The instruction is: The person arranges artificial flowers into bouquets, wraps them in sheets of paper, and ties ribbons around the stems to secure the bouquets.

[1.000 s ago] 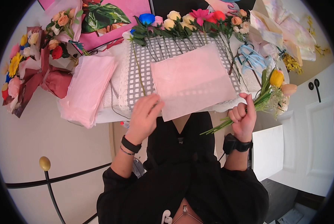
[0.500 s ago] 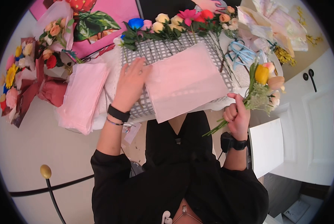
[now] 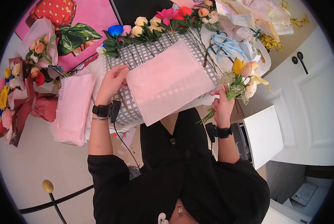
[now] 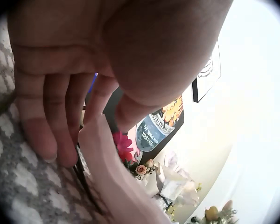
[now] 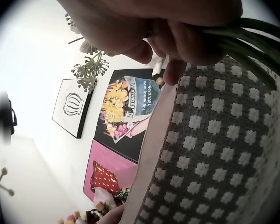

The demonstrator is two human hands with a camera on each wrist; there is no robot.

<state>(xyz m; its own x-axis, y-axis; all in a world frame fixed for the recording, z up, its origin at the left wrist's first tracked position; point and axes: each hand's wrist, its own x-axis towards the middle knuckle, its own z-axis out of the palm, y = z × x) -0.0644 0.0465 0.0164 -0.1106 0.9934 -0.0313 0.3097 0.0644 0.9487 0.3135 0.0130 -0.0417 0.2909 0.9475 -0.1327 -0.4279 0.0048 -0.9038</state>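
A pink sheet of wrapping paper (image 3: pixel 170 84) lies at a slant over the grey-and-white checked cloth (image 3: pixel 118 112) in the head view. At its left corner is my left hand (image 3: pixel 112 83), thumb and index finger pinching the paper's edge (image 4: pixel 102 140), the other fingers stretched over the cloth. My right hand (image 3: pixel 223 108) grips the green stems of a small bunch of flowers (image 3: pixel 245 71) with a yellow tulip, pale blooms and fine greenery. Its index finger reaches to the sheet's right corner. The stems (image 5: pixel 252 44) stick out past the palm in the right wrist view.
Single-stem flowers (image 3: pixel 140 28) lie in a row along the back. To the left are a stack of pink paper (image 3: pixel 71 108) and a bouquet in dark red wrap (image 3: pixel 43 104). Blue ribbon (image 3: pixel 226 46) and pale wrapped paper (image 3: pixel 253 18) sit at the back right.
My left hand has moved forward over the cloth, then taken the sheet's left edge. The right hand has brought the flowers leftward to the sheet's right corner. The head view has shifted.
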